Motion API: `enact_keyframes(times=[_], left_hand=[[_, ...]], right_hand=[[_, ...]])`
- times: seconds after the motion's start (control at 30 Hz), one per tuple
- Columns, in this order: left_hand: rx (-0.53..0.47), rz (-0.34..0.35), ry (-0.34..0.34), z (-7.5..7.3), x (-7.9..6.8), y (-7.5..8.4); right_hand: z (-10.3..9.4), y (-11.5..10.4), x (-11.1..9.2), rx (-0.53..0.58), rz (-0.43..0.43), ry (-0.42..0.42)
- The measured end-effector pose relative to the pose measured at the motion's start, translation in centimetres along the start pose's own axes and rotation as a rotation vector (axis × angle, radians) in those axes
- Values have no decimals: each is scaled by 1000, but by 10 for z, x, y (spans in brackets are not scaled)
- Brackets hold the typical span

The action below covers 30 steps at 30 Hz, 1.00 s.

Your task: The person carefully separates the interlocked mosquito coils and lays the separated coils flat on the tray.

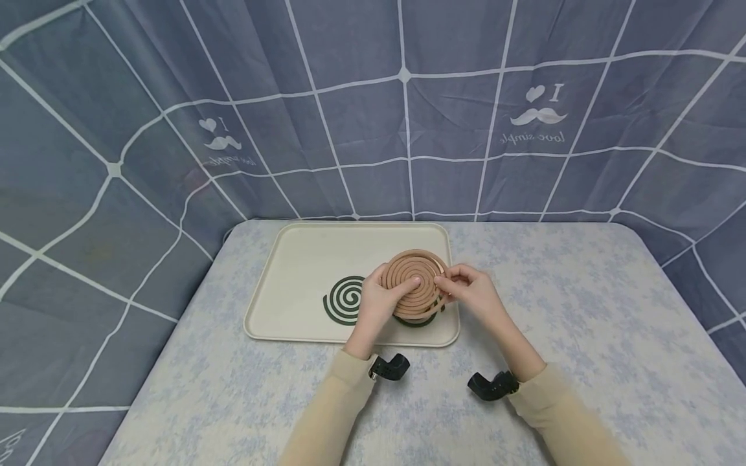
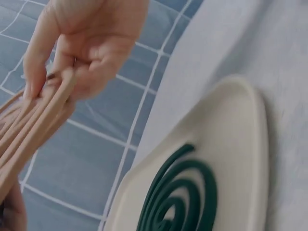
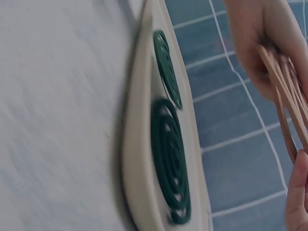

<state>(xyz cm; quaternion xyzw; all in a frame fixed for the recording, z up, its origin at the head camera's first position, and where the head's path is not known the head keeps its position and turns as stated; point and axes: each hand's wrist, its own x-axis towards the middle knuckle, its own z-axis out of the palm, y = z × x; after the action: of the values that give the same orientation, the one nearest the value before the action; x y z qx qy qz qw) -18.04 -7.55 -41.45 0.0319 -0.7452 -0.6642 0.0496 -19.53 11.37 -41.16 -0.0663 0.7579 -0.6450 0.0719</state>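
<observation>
Gripping tan mosquito coil w/ L hand, edge pinched in R hand; prob brittle, so uneven twisting or pulling cd snap it.

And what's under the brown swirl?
A green coil lies on the tray below. From the head camera, the brown swirl hides its middle; the right wrist view shows more.

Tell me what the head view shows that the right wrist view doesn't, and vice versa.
Only the head view shows the sleeves and moustache prints. Only the right wrist view shows the right green coil almost whole; in the head view the brown coil mostly covers it. Both show the left hand, right hand, brown coil, left green coil, tray and curtain.
</observation>
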Motion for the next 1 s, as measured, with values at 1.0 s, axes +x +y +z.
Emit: enact_keyframes(times=[1.0], left_hand=[[119, -67, -130, -6, -2, -1]], right_hand=[[-2, -14, 0, -297, -123, 28]])
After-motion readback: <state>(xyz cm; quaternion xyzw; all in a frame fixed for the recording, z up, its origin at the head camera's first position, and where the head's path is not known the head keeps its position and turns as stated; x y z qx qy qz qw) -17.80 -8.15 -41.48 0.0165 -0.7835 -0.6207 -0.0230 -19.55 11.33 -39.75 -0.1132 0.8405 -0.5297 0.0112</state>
